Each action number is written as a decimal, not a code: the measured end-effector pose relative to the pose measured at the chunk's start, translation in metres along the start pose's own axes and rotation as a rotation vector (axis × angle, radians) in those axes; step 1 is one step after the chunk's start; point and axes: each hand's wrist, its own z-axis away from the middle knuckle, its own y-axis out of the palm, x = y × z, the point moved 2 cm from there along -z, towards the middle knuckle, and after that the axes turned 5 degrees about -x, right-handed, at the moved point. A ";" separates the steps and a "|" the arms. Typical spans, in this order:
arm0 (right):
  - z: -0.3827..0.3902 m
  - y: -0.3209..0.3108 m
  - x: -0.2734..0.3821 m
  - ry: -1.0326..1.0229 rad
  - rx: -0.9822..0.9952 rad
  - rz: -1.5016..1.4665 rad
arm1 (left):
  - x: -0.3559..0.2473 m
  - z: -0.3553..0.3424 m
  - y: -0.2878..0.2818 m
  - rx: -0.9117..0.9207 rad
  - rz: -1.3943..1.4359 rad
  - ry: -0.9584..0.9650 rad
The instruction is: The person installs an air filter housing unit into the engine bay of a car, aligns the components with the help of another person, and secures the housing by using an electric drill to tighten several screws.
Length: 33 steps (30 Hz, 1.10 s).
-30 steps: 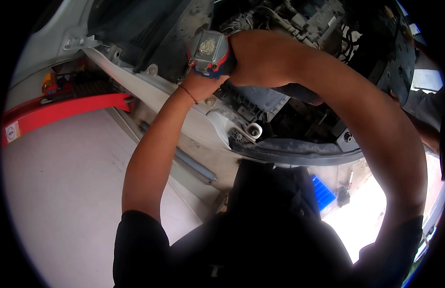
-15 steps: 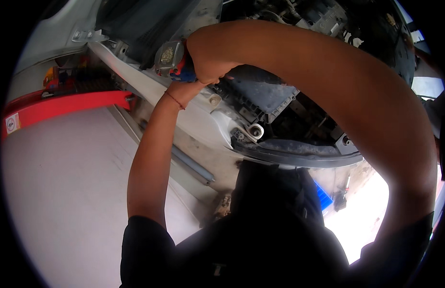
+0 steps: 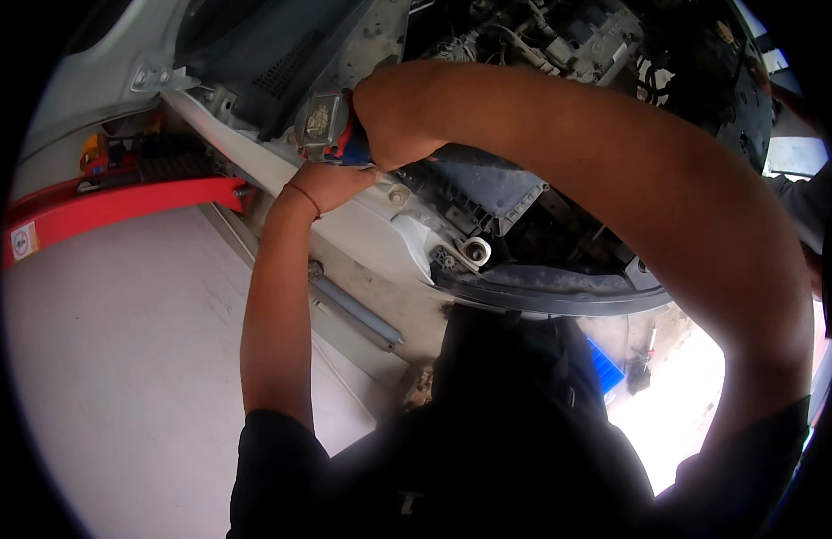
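A cordless impact wrench point(image 3: 326, 121) with a grey housing and red and blue parts is over the inner edge of the pale car fender point(image 3: 366, 234). My right hand point(image 3: 393, 121) is closed round it, the arm arching over from the right. Just below the tool, my left hand point(image 3: 335, 184) lies by the fender's top edge, its fingers drawn together. Their tips run under the tool, and what they pinch is hidden. The tool's working end is out of sight too. Near my left fingertips a bolt head point(image 3: 397, 197) sits on the fender flange.
Black engine parts point(image 3: 488, 189) fill the bay to the right. At left a red lift arm point(image 3: 128, 207) reaches toward the car, with a grey cylinder point(image 3: 357, 310) below the fender. A blue tray point(image 3: 604, 364) lies on the floor. Part of another person point(image 3: 802, 211) shows at far right.
My left hand has shifted slightly left and down along the fender, away from my right hand. The wrench and my right hand have moved a little lower in view.
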 end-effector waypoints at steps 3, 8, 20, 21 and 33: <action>-0.001 0.000 -0.001 0.017 0.032 0.017 | 0.015 0.004 -0.025 -0.223 0.043 0.076; 0.000 0.002 -0.003 -0.001 -0.003 0.007 | -0.034 0.028 -0.038 -0.471 1.261 0.255; 0.006 0.001 0.000 0.044 -0.017 -0.079 | -0.064 0.017 -0.001 -0.982 0.888 0.346; 0.005 0.000 0.001 0.048 -0.004 -0.078 | -0.064 0.019 -0.002 -0.981 0.911 0.340; 0.004 0.001 0.002 0.045 -0.013 -0.084 | -0.066 0.019 -0.001 -0.985 0.989 0.316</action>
